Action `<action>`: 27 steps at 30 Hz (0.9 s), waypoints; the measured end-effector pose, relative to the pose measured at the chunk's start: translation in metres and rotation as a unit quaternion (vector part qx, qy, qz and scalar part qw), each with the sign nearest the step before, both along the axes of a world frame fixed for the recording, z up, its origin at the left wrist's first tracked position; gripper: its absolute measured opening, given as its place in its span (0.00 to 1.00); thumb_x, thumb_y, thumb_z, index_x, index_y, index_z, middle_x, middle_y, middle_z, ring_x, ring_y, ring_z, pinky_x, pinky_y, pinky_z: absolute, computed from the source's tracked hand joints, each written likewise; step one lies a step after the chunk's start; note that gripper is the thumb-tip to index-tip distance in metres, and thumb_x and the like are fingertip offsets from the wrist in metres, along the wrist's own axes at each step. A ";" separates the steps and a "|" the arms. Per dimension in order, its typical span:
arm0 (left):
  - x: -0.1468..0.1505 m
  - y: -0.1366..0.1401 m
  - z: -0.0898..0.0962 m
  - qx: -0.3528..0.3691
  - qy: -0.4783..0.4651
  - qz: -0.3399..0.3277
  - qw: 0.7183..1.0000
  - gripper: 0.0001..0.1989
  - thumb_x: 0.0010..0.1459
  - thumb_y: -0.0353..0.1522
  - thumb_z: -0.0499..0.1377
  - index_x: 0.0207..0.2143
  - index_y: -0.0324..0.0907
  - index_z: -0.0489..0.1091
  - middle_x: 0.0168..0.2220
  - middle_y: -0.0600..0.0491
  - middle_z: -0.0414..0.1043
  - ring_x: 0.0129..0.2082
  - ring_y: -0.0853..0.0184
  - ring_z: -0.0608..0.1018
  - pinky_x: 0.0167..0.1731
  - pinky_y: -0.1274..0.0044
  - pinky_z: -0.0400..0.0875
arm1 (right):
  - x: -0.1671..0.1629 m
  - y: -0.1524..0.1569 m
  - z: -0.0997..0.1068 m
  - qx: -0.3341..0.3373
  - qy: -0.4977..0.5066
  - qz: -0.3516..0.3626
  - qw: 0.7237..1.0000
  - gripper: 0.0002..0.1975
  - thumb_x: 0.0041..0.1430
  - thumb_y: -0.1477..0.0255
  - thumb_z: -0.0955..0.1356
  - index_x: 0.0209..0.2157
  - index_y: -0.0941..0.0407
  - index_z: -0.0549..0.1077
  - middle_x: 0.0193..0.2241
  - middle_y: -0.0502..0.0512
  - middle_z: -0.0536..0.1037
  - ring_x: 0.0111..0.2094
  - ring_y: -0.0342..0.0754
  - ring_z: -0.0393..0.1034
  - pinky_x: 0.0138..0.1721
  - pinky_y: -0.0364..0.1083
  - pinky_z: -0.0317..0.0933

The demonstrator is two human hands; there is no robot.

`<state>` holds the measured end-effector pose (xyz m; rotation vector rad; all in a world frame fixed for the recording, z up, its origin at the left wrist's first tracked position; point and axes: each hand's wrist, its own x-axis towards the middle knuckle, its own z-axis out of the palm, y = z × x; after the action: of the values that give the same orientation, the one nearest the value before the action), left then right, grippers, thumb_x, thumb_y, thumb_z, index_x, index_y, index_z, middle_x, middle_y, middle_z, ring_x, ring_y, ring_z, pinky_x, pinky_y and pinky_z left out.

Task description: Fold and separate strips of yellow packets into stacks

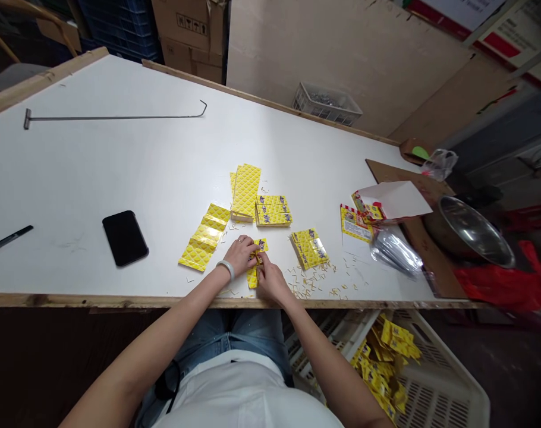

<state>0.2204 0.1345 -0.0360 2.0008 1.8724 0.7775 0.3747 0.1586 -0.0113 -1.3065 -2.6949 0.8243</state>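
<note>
Near the table's front edge, my left hand [242, 254] and my right hand [271, 278] meet over a yellow printed card [252, 278]. The fingers of both hands are bent and pressed together on it, hiding its middle. Left of my hands lies a creased yellow card strip [203, 239]. Beyond them are a stack of long yellow cards [247, 189] and a stack of cards with small blue figures [273, 210]. Another such stack [309, 248] sits to the right. Small thin scraps [307, 282] are scattered beside it.
A black phone [125, 238], a pen [8, 240] and a hooked metal rod [119, 117] lie on the left. On the right are an opened box [393, 200], clear plastic sleeves [396, 254] and a metal bowl [473, 230]. A crate [449, 380] below holds yellow pieces.
</note>
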 end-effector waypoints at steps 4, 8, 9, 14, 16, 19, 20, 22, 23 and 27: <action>-0.003 0.008 -0.003 -0.028 0.017 -0.022 0.999 0.18 0.52 0.31 0.57 0.47 0.46 0.70 0.40 0.47 0.66 0.47 0.55 0.62 0.46 0.65 0.63 | -0.002 -0.004 -0.002 -0.004 0.012 -0.039 0.999 0.21 0.55 0.80 0.58 0.52 0.58 0.57 0.33 0.58 0.76 0.32 0.50 0.70 0.32 0.43 0.55; -0.006 0.011 -0.004 -0.040 0.020 -0.038 0.998 0.18 0.52 0.31 0.57 0.47 0.47 0.70 0.40 0.48 0.67 0.47 0.56 0.62 0.47 0.65 0.63 | -0.002 -0.009 -0.002 0.010 0.010 -0.066 0.998 0.20 0.56 0.80 0.58 0.52 0.57 0.57 0.33 0.57 0.76 0.31 0.50 0.70 0.31 0.43 0.54; -0.007 0.010 -0.004 -0.035 0.018 -0.040 0.998 0.18 0.52 0.31 0.57 0.47 0.48 0.70 0.40 0.48 0.67 0.47 0.56 0.61 0.47 0.65 0.62 | -0.002 -0.009 -0.002 0.012 0.011 -0.068 0.998 0.20 0.56 0.80 0.58 0.51 0.57 0.58 0.32 0.57 0.76 0.31 0.50 0.70 0.31 0.43 0.54; -0.008 0.005 -0.005 -0.022 -0.027 -0.027 0.999 0.21 0.55 0.31 0.54 0.52 0.48 0.64 0.42 0.50 0.68 0.47 0.58 0.62 0.47 0.66 0.61 | -0.001 -0.010 -0.004 0.004 0.035 -0.083 0.996 0.19 0.56 0.79 0.57 0.51 0.57 0.59 0.31 0.56 0.76 0.29 0.49 0.69 0.30 0.43 0.54; -0.008 0.005 -0.006 -0.018 -0.056 -0.013 0.998 0.22 0.54 0.31 0.55 0.52 0.45 0.61 0.41 0.51 0.68 0.46 0.59 0.63 0.46 0.67 0.63 | -0.001 -0.009 -0.004 -0.002 0.040 -0.083 0.996 0.19 0.56 0.79 0.57 0.51 0.57 0.59 0.31 0.56 0.76 0.29 0.48 0.69 0.30 0.43 0.55; -0.009 0.006 -0.008 -0.014 -0.067 -0.003 0.998 0.16 0.52 0.30 0.57 0.45 0.43 0.64 0.38 0.51 0.68 0.44 0.60 0.64 0.43 0.69 0.64 | -0.002 -0.007 -0.001 -0.009 0.025 -0.076 0.997 0.21 0.55 0.79 0.58 0.52 0.57 0.57 0.30 0.56 0.76 0.28 0.48 0.69 0.30 0.43 0.55; -0.009 0.006 -0.009 -0.014 -0.063 -0.006 0.998 0.13 0.53 0.30 0.57 0.42 0.43 0.65 0.38 0.51 0.68 0.44 0.60 0.64 0.44 0.69 0.64 | -0.003 -0.005 0.000 -0.009 0.016 -0.072 0.997 0.22 0.55 0.80 0.58 0.53 0.57 0.56 0.30 0.56 0.76 0.28 0.49 0.69 0.29 0.43 0.55; -0.008 0.005 -0.010 -0.011 -0.057 -0.011 0.998 0.08 0.53 0.30 0.56 0.38 0.43 0.66 0.37 0.51 0.68 0.45 0.60 0.64 0.45 0.68 0.63 | -0.005 -0.002 0.003 -0.011 -0.004 -0.064 0.998 0.25 0.53 0.81 0.58 0.54 0.57 0.55 0.29 0.56 0.76 0.28 0.49 0.69 0.29 0.43 0.55; -0.007 0.004 -0.010 -0.009 -0.054 -0.010 0.998 0.08 0.54 0.30 0.55 0.38 0.43 0.67 0.38 0.50 0.68 0.45 0.60 0.64 0.46 0.68 0.63 | -0.006 -0.001 0.003 -0.013 -0.011 -0.060 0.998 0.25 0.53 0.82 0.58 0.54 0.57 0.55 0.29 0.56 0.76 0.28 0.50 0.69 0.29 0.43 0.55; -0.002 0.001 -0.010 -0.007 -0.036 0.015 0.999 0.08 0.56 0.30 0.53 0.39 0.42 0.68 0.40 0.48 0.67 0.48 0.59 0.62 0.49 0.64 0.61 | -0.009 -0.001 -0.001 -0.015 -0.026 -0.054 0.998 0.26 0.54 0.81 0.58 0.56 0.58 0.53 0.31 0.59 0.76 0.30 0.51 0.70 0.30 0.44 0.55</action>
<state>0.2182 0.1354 -0.0464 1.9156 1.8655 0.8304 0.3659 0.1574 -0.0123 -1.4857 -2.6319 0.8327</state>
